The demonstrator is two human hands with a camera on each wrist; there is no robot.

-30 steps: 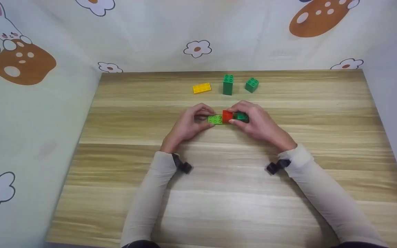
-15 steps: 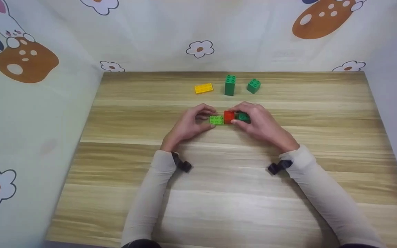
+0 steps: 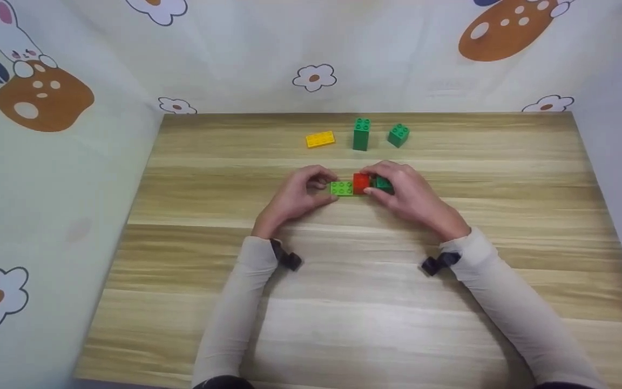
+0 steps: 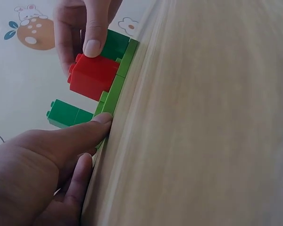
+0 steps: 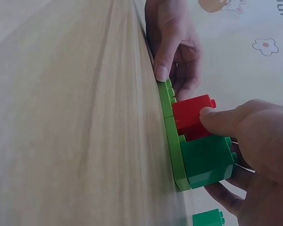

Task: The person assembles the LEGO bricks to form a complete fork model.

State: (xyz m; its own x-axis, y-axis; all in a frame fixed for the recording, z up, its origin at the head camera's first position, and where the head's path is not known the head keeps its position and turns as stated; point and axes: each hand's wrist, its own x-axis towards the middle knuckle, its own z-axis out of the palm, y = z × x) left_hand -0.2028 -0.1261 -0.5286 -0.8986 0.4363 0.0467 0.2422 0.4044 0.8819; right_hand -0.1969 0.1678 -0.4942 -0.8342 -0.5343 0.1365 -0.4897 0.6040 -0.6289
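Note:
Two light green flat bricks (image 3: 341,188) lie end to end on the table. A red brick (image 5: 191,115) stands on them across their seam, and a dark green brick (image 5: 207,161) stands on the right one beside the red. My left hand (image 3: 298,193) pinches the left end of the light green row, thumb along the near edge and fingers at the far side. My right hand (image 3: 409,193) holds the red brick (image 3: 360,183) between thumb and fingers, arching over the dark green brick (image 3: 383,184) and partly hiding it.
Behind the hands on the wooden table (image 3: 343,302) are a flat yellow brick (image 3: 320,139), a tall dark green stack (image 3: 361,135) and a small dark green brick (image 3: 398,135). A patterned cloth wall (image 3: 235,59) borders the table's back.
The head view has shifted slightly. Both hands keep their grips, and the bricks stand in the same arrangement.

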